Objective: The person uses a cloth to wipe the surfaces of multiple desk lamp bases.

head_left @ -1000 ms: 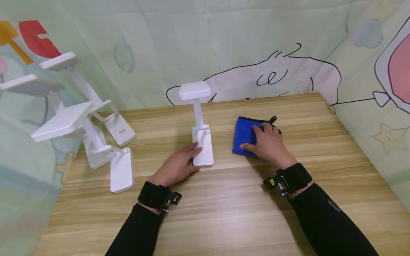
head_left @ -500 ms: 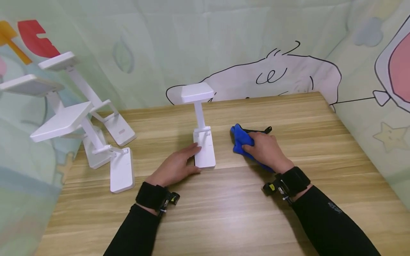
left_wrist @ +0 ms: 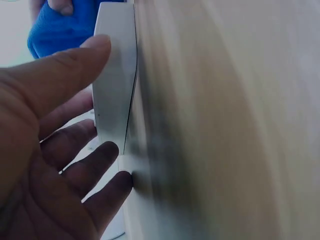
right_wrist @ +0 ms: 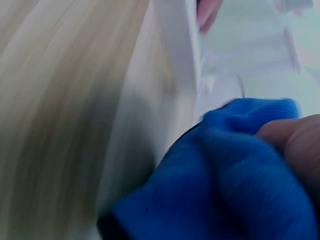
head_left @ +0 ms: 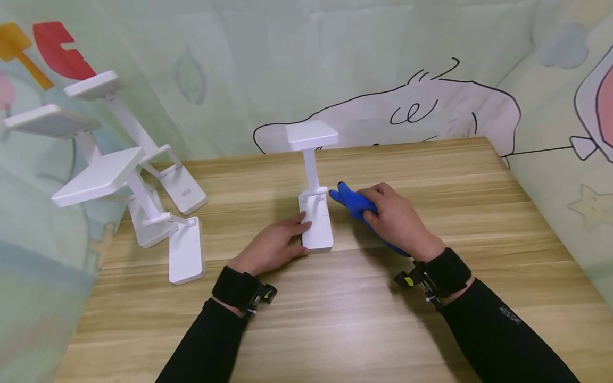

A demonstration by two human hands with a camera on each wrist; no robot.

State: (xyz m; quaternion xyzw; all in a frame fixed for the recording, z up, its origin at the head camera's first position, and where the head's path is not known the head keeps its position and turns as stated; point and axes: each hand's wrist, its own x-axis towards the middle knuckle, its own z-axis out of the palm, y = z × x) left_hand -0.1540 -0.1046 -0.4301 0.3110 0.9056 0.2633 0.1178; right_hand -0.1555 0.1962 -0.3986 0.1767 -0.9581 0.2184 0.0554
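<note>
A white folding desk lamp stands upright in the middle of the table. My left hand holds its base at the left, index finger on top and thumb at the front edge. In the left wrist view the thumb lies against the side of the base. To the lamp's right, my right hand grips a bunched blue cloth with dark edging. The cloth's free end points at the lamp base, a small gap apart. In the right wrist view the cloth hides most of the fingers.
Several similar white lamps stand close together at the left, including a front one and a rear one. The wooden table meets a printed fabric backdrop behind and at both sides.
My right hand has bunched up the blue cloth, which lay flat before, and carried it left toward the lamp. The lamp and left hand sit slightly further right in the head view.
</note>
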